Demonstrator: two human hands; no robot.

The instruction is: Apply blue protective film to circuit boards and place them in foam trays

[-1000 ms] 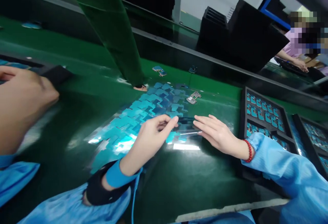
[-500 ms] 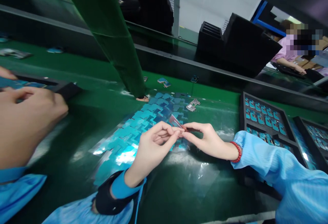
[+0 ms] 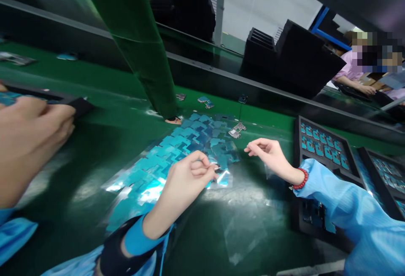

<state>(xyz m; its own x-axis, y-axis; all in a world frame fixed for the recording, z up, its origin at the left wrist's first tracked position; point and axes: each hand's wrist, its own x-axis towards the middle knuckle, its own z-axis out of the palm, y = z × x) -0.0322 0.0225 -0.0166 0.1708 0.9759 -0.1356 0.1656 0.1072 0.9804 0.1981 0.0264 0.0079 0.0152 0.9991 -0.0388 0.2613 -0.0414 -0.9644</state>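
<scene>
My left hand (image 3: pixel 190 175), with a blue and black band at its wrist, hovers over the sheets of teal circuit-board pieces (image 3: pixel 177 145). Its thumb and fingers pinch a small thin piece (image 3: pixel 217 167) with a pale edge, too small to name. To the right, my right hand (image 3: pixel 267 154), wearing a red bead bracelet (image 3: pixel 304 179), is held above the green table with its fingertips pressed together. Whatever is between those fingertips, if anything, is hidden. A bare silver circuit board (image 3: pixel 237 130) lies just beyond the sheets, between the hands.
Black trays (image 3: pixel 351 154) of small boards stand at the right. A co-worker's hand (image 3: pixel 34 137) is at a black tray on the left. A green hanging tube (image 3: pixel 139 57) comes down behind the sheets. Loose boards (image 3: pixel 205 102) lie at the back; clear film (image 3: pixel 243 229) lies in front.
My hands were together at a reddish strip; now they are apart. My right hand has moved right and up, and the strip is no longer visible. My left hand stays over the sheets.
</scene>
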